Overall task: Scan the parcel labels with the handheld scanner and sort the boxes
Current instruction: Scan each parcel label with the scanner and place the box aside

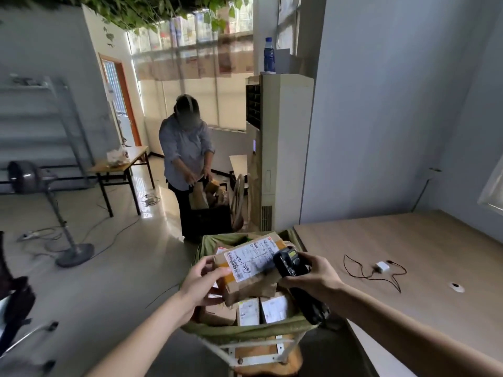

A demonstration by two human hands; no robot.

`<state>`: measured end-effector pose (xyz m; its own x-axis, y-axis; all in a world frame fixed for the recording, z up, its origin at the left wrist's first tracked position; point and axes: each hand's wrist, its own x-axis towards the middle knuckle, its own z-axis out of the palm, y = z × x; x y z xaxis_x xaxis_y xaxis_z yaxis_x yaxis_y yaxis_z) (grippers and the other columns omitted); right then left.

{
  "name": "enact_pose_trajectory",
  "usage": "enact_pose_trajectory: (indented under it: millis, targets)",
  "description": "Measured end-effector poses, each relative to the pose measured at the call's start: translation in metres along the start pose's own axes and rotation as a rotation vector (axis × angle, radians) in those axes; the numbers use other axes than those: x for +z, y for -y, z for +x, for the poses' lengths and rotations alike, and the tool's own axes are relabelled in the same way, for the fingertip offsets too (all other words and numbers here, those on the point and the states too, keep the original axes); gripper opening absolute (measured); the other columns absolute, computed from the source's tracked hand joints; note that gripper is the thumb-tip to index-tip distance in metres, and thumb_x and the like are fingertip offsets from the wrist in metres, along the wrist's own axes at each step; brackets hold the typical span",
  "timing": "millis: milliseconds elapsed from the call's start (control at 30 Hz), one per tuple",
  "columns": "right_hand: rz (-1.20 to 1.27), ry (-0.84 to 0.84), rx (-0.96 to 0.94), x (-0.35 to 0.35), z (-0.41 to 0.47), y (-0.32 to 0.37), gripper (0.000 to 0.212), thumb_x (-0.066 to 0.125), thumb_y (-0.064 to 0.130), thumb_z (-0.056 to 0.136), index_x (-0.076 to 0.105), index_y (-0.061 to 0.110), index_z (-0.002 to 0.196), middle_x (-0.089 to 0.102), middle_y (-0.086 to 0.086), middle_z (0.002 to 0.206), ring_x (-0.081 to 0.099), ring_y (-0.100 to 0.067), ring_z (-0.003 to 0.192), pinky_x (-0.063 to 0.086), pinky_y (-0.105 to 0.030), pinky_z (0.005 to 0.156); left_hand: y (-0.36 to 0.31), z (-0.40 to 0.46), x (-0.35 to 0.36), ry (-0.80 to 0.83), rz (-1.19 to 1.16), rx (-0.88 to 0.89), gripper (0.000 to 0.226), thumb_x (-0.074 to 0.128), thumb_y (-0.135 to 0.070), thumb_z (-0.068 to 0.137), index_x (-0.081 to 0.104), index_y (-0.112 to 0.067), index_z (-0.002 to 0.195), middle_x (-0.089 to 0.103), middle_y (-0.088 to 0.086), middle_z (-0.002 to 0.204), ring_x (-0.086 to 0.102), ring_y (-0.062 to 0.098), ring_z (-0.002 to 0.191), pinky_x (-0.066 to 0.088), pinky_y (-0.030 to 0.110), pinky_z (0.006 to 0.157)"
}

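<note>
L hand [202,281]: I've got it pinching the parcel [245,270] by its near edge, held above the green sack [245,329].
R hand [313,273]: wrapped round the scanner [290,261], head just beside the label [251,258].
Risk: I reckon the one-edge grip lets the box tilt, so a misread or a drop back among the other boxes [262,310].

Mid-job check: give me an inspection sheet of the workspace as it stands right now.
Surface: wooden table at right.
Job's things: parcel, label up, above green sack of boxes; scanner over the label.
Clutter: white charger on the table.
Grippers: left hand grips the parcel; right hand grips the scanner.
Cables: black cable on the table; floor cables by the fan.
Surroundings: another person; air conditioner, bottle on top.
</note>
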<state>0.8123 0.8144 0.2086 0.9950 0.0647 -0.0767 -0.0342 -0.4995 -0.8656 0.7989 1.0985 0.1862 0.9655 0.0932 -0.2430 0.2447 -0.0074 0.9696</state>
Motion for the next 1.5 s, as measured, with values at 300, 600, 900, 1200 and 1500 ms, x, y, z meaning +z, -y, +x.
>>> enact_pose_trajectory:
  millis: [300, 600, 900, 1200, 1500]
  targets:
    - [0.048, 0.064, 0.05, 0.077, 0.171, -0.006, 0.055, 0.094, 0.038, 0.056, 0.064, 0.045, 0.101, 0.074, 0.017, 0.086, 0.071, -0.001, 0.072, 0.053, -0.016, 0.06, 0.015, 0.136, -0.032, -0.088, 0.0, -0.041, 0.037, 0.084, -0.021, 0.08, 0.064, -0.034, 0.109, 0.072, -0.002, 0.104, 0.074, 0.023, 0.094, 0.063, 0.046, 0.066]
    - [-0.191, 0.168, 0.06, 0.113, 0.316, -0.04, 0.052, 0.092, 0.037, 0.051, 0.068, 0.036, 0.098, 0.074, 0.01, 0.088, 0.071, -0.011, 0.082, 0.062, -0.034, 0.079, 0.053, 0.257, -0.046, -0.087, 0.126, -0.109, 0.042, 0.084, -0.025, 0.08, 0.064, -0.045, 0.11, 0.076, -0.019, 0.097, 0.072, 0.0, 0.086, 0.055, 0.017, 0.069]
    - [-0.378, 0.164, 0.1, 0.117, 0.36, -0.071, 0.067, 0.093, 0.04, 0.051, 0.064, 0.041, 0.111, 0.07, 0.011, 0.094, 0.069, -0.013, 0.087, 0.062, -0.037, 0.079, 0.09, 0.321, -0.034, -0.086, 0.324, -0.191, 0.046, 0.08, -0.035, 0.083, 0.062, -0.032, 0.125, 0.055, -0.002, 0.127, 0.052, 0.014, 0.123, 0.038, 0.025, 0.095]
    - [-0.473, 0.036, 0.139, 0.092, 0.325, -0.058, 0.087, 0.09, 0.043, 0.06, 0.055, 0.041, 0.139, 0.065, 0.009, 0.105, 0.064, -0.016, 0.094, 0.056, -0.029, 0.078, 0.059, 0.326, -0.049, -0.112, 0.433, -0.056, 0.033, 0.074, -0.037, 0.088, 0.062, -0.034, 0.119, 0.057, 0.003, 0.133, 0.054, 0.02, 0.123, 0.041, 0.032, 0.1]
    - [-0.497, -0.205, 0.338, 0.02, 0.19, -0.027, 0.082, 0.092, 0.043, 0.057, 0.061, 0.033, 0.133, 0.069, 0.003, 0.107, 0.067, -0.021, 0.099, 0.059, -0.036, 0.088, -0.003, 0.269, 0.0, 0.132, 0.444, 0.246, 0.031, 0.07, -0.02, 0.093, 0.067, -0.015, 0.123, 0.058, 0.001, 0.125, 0.051, 0.016, 0.119, 0.038, 0.029, 0.097]
